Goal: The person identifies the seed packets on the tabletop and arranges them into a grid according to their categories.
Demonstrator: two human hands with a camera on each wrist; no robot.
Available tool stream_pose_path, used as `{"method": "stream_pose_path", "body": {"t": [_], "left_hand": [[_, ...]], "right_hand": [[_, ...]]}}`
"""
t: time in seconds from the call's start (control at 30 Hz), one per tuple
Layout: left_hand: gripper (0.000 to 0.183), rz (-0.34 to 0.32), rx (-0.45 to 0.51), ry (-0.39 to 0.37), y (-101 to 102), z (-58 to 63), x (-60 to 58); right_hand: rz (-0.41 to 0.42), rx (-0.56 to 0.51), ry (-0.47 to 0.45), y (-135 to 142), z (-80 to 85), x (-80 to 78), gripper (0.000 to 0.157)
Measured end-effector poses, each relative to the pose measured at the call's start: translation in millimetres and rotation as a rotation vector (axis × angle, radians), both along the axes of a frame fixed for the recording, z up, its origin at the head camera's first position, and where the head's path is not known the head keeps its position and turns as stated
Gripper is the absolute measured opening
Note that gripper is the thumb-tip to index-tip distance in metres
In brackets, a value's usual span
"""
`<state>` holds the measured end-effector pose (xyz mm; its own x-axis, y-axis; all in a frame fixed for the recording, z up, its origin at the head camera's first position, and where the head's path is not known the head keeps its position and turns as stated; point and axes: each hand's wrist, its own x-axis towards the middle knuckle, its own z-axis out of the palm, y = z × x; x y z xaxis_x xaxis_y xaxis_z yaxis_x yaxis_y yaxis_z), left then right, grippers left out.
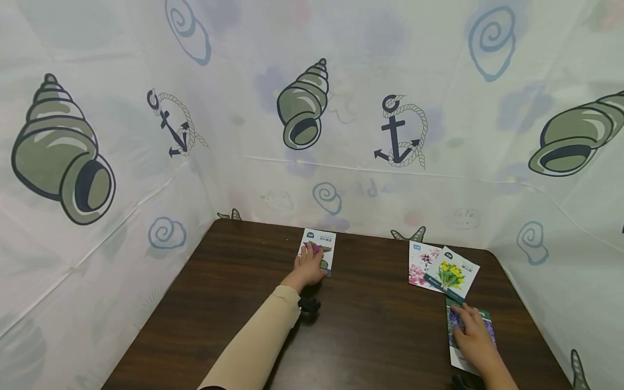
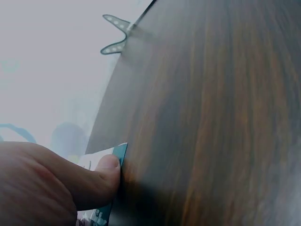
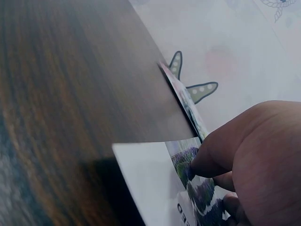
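My left hand rests with extended fingers on a white seed packet with a purple picture, near the table's back edge. In the left wrist view, the thumb lies over that packet's teal edge. At the right, my right hand holds a seed packet picturing purple flowers. Thumb and fingers pinch it at its side in the right wrist view, where its white end stands above a dark shadow. Just beyond lie a yellow-flower packet and, partly beneath it, a pink-flower packet.
The dark wooden table has rounded back corners. A pale cloth printed with shells and anchors hangs behind it and along both sides. A black strap part is at the left wrist.
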<state>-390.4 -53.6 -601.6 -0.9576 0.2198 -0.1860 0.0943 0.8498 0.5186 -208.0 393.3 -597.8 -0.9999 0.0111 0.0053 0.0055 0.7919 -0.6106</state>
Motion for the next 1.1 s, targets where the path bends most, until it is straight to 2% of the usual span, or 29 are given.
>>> {"method": "stream_pose_path", "body": {"t": [0.13,0.27,0.37,0.57,0.83,1.0,1.1], "left_hand": [[0.08,0.018,0.002,0.01,-9,0.6,1.7],[0.077,0.025,0.007,0.029,-18,7.5,4.0],[0.076,0.002,-0.002,0.033,-26,10.3,1.1],[0.067,-0.07,0.049,0.017,-43,3.7,-11.8],[0.09,-0.119,0.076,0.038,-47,1.4,-24.2],[0.093,-0.11,0.046,0.024,-45,-0.4,-26.1],[0.093,-0.113,0.025,0.033,-45,-5.2,-25.9]], "right_hand": [[0.013,0.009,0.023,-1,-0.8,1.6,0.056],[0.021,-0.002,0.038,-2,-0.9,2.6,0.056],[0.029,-0.004,0.058,-4,-1.3,3.3,0.055],[0.031,0.003,0.048,-7,-0.2,5.1,0.055],[0.026,-0.009,0.1,-3,0.3,5.4,0.053],[-0.002,0.017,0.06,-3,2.9,4.5,0.056],[-0.053,0.068,0.03,-4,5.4,5.0,0.061]]}}
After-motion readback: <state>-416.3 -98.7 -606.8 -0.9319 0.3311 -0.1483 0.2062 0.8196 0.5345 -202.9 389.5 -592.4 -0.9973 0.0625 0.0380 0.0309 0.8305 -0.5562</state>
